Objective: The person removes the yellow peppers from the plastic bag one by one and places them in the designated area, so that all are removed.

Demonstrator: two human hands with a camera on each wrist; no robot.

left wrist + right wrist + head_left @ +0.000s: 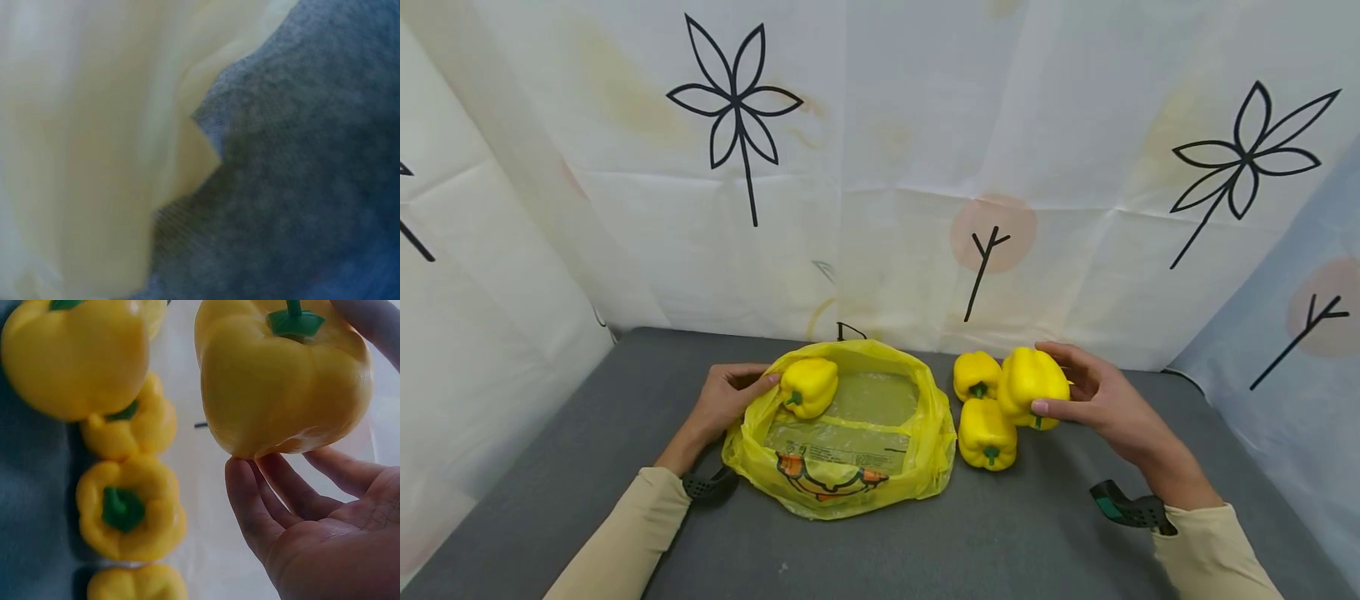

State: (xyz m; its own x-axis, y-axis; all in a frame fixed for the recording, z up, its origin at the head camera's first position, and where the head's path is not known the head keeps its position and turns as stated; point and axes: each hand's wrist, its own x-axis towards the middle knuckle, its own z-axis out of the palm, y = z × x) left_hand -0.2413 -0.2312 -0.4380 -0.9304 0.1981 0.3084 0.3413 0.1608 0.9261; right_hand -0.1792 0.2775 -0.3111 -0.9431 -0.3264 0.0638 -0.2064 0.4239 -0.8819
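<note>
My left hand (724, 405) grips the left rim of a yellow plastic bag (756, 462), its thumb over the edge. The bag's mouth faces up, with orange and dark print on its front. One yellow bell pepper with a green stem (810, 388) lies inside, near my left thumb. On the right, my right hand (1108, 410) holds another yellow bell pepper (1032, 382) between thumb and fingers; the right wrist view shows this held pepper (284, 394) raised, fingertips at its side. In the left wrist view, blurred pale bag plastic (94, 156) fills the left.
Right of the bag stand more yellow peppers, one at the back (974, 371) and one in front (987, 442); another is partly hidden behind the held one. The dark grey table (880, 558) ends at a white curtain (895, 275) with plant drawings.
</note>
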